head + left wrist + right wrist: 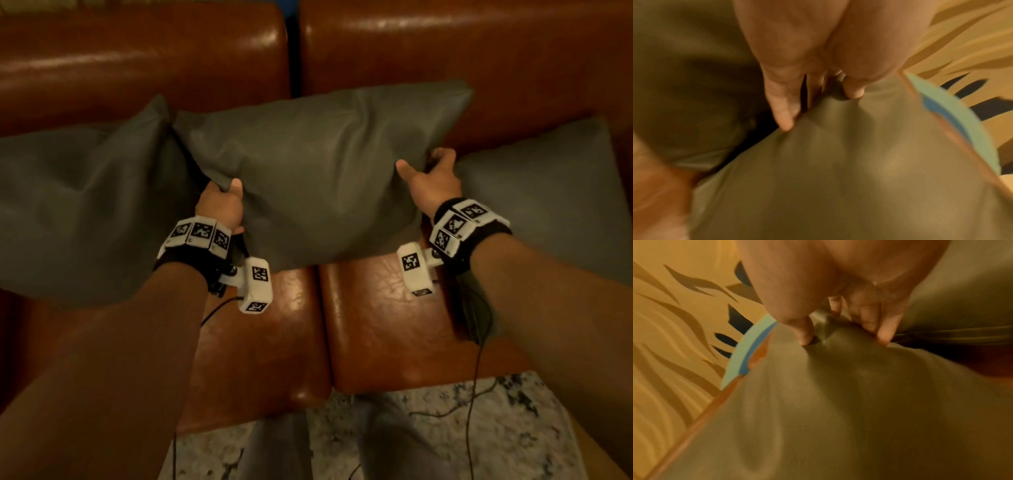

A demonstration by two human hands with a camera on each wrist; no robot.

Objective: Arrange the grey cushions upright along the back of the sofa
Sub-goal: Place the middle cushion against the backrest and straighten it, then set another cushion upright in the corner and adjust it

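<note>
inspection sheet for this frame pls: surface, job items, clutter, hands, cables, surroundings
Surface: brown leather sofa, seat partly bare.
Job's things: middle grey cushion held upright-tilted near the backrest; left grey cushion and right grey cushion lean at either side.
Clutter: nothing seen.
Grippers: left hand grips the middle cushion's left edge; right hand grips its right edge.
Cables: black cables trail from the wrist rigs across the seat to the floor.
Surroundings: speckled floor; patterned wall behind the sofa.
</note>
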